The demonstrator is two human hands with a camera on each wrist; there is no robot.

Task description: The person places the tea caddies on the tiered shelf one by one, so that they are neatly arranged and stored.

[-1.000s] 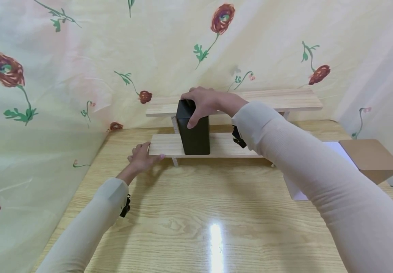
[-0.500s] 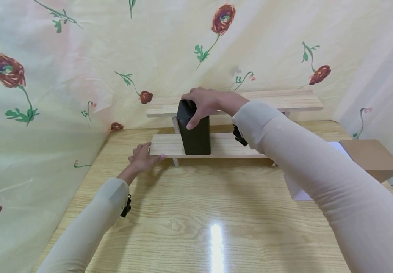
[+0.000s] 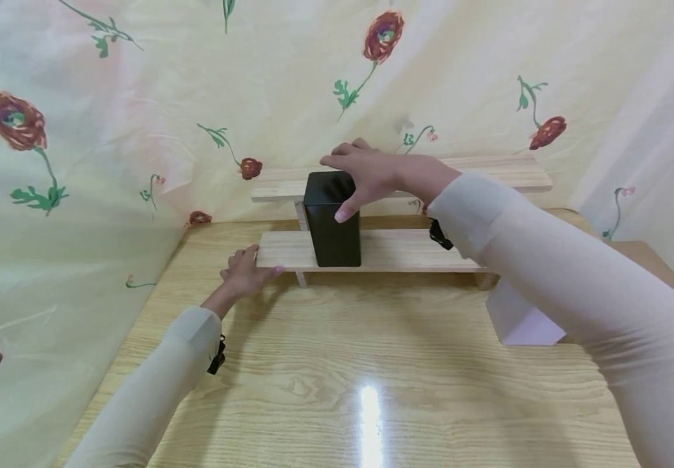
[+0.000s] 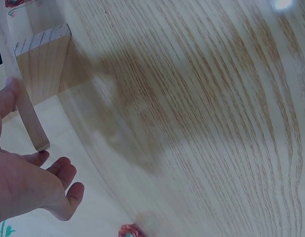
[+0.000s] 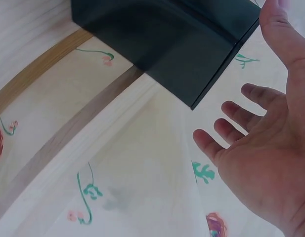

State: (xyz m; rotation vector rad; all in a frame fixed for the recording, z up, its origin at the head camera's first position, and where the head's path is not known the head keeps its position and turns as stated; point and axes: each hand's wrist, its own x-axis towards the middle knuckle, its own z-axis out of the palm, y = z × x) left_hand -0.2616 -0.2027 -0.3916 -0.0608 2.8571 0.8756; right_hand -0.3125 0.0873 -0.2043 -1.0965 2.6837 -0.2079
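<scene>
A tall black box (image 3: 337, 234) stands upright on the lower board of a two-tier wooden shelf (image 3: 418, 247). My right hand (image 3: 372, 172) is just above and to the right of its top, fingers spread. In the right wrist view, the fingers of that hand (image 5: 261, 163) are apart from the black box (image 5: 167, 44), holding nothing; the thumb is close to its top edge. My left hand (image 3: 243, 273) holds the left end of the lower board. In the left wrist view, the thumb and index finger of this hand (image 4: 28, 185) pinch the board end (image 4: 31, 118).
A brown box (image 3: 647, 257) and a pale lilac box (image 3: 524, 318) stand at the right, partly hidden by my right sleeve (image 3: 576, 292). A flower-printed cloth (image 3: 290, 78) hangs behind and beside the wood-grain table (image 3: 313, 364).
My right hand has let go of the black box and moved slightly right and up from its top. The box stays in place. My left hand has not moved.
</scene>
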